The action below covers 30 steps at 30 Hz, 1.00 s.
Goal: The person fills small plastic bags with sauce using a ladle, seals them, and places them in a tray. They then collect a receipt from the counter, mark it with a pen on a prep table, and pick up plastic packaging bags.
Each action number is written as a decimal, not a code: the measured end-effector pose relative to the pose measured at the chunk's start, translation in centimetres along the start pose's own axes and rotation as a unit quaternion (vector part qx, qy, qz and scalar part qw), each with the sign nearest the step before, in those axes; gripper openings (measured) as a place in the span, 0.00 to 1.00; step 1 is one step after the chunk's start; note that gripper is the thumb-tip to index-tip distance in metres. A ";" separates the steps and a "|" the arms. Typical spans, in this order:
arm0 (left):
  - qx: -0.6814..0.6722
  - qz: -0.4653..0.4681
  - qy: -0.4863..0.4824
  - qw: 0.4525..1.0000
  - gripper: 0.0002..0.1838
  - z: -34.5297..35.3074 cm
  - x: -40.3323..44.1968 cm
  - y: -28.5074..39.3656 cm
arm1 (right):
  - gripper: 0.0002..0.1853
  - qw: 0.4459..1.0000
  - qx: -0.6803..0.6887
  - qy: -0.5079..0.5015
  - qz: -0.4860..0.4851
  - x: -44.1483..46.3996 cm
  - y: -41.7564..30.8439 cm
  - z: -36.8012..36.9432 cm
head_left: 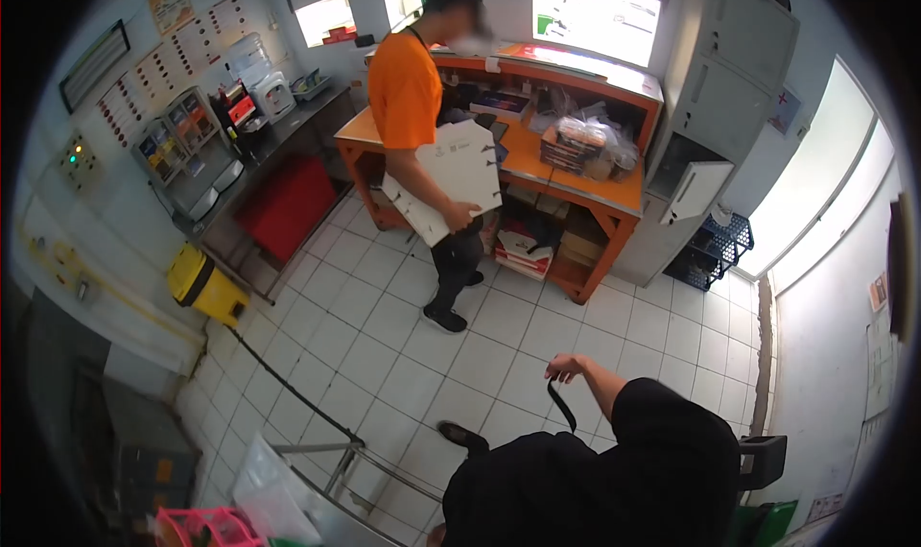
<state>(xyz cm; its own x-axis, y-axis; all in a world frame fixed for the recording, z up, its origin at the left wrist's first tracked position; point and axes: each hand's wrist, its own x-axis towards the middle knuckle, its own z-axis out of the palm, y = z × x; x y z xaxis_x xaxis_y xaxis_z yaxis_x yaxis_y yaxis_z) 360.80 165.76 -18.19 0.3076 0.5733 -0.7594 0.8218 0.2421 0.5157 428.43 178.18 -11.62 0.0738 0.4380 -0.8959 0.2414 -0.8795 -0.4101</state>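
Note:
My right hand [568,367] reaches out ahead of my black sleeve, its fingers closed around the end of a narrow black strap [564,408]. The strap hangs in a curve beside my body; what it belongs to cannot be made out. Only a sliver of my left hand [436,535] shows at the bottom edge, close to a metal-framed table [398,478], and its fingers are hidden. A clear plastic sheet or bag [273,485] and a pink plastic basket [206,526] lie at that table's left end.
A person in an orange shirt [403,86] stands ahead, carrying flat white cardboard boxes [446,178]. Behind them is an orange workbench [566,178] with packed goods. A yellow bin [206,283] stands left, lockers [720,77] and black crates [710,249] right. White floor tiles [384,345] lie between.

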 end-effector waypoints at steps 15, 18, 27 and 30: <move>-0.305 -0.015 0.173 0.936 0.18 -47.6 33.4 20.1 | 0.04 0.961 0.236 -0.128 0.062 18.1 -24.5 9.1; -0.290 -0.020 0.153 0.945 0.17 -52.4 37.6 20.6 | 0.03 0.957 0.236 -0.165 0.035 26.8 -29.8 7.5; 0.014 0.030 0.035 0.999 0.21 -65.5 36.7 25.8 | 0.08 0.917 -0.355 -0.177 -0.046 37.4 -71.4 2.6; -0.143 -0.118 0.005 0.983 0.22 -69.1 44.5 26.1 | 0.15 0.914 -0.365 -0.111 -0.138 33.5 -81.7 0.7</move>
<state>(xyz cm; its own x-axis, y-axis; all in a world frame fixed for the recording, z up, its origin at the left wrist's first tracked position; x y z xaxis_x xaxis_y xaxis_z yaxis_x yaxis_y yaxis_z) 362.77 251.68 -11.11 0.1194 0.4817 -0.8682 0.7004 0.5788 0.4175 410.50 264.62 -8.26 -0.2655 0.5055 -0.8209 0.8084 -0.3473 -0.4753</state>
